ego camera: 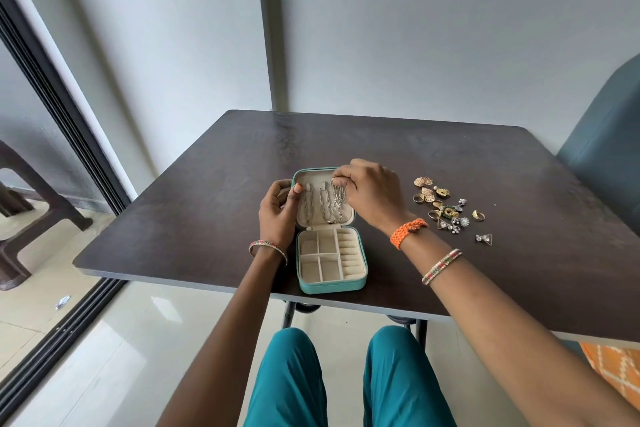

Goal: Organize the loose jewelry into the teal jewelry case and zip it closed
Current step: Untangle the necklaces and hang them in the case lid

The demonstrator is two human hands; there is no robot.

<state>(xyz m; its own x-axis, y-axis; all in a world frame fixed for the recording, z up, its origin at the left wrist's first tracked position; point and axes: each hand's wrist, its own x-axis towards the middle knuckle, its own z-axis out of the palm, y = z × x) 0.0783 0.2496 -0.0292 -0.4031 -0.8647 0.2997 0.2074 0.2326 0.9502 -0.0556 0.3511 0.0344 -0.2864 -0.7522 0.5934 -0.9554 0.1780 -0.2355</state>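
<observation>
The teal jewelry case [330,286] lies open near the table's front edge, its cream compartments bare. Its lid [349,215] stands tilted up behind them. Silver chains [326,201] hang down the lid's inner face. My left hand [278,210] grips the lid's left edge, thumb on the cream lining. My right hand [369,192] pinches the top of the rightmost silver chain [338,199] at the lid's upper right corner. A pile of loose jewelry [446,210], gold and silver earrings and rings, lies on the table to the right of the case.
The dark wooden table [207,218] stands against a pale wall. A blue chair back [606,149] rises at the right edge. A brown plastic stool [27,218] stands on the floor far left, beyond a sliding door track. My knees in teal trousers are under the table.
</observation>
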